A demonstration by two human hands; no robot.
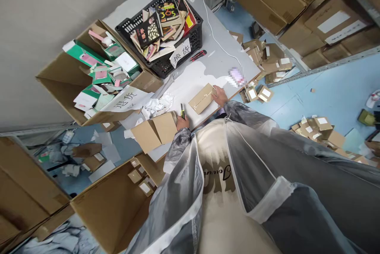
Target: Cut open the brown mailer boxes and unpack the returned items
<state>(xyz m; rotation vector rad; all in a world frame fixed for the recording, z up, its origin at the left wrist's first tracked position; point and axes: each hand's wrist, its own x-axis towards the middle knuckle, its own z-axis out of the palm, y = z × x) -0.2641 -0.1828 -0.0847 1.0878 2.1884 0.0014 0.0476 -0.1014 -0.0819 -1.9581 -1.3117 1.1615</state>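
Two bare hands worked at the near edge of the table, a closed carton lying on the tabletop in front of the wearer, toward the right hand. The main hazard, as judged from this arrangement, lay in the yellow-and-black tool: were it a cutter with its blade out, which was too small to tell, a slip toward the carton could have nicked the steadying fingers or scored the contents. A second risk arose from the grip at one end only, since a push on the free end might have swivelled the carton. The open carton, close beside the left hand, could have been knocked by a sideways elbow, and the crumpled paper beyond it could have hidden small items. As to pose, both forearms reached forward from the body in grey sleeves. The left hand was curled around the tool, which pointed away from the wearer; the right hand was closed over the carton's right end, its fingers on the surface and its underside not visible.
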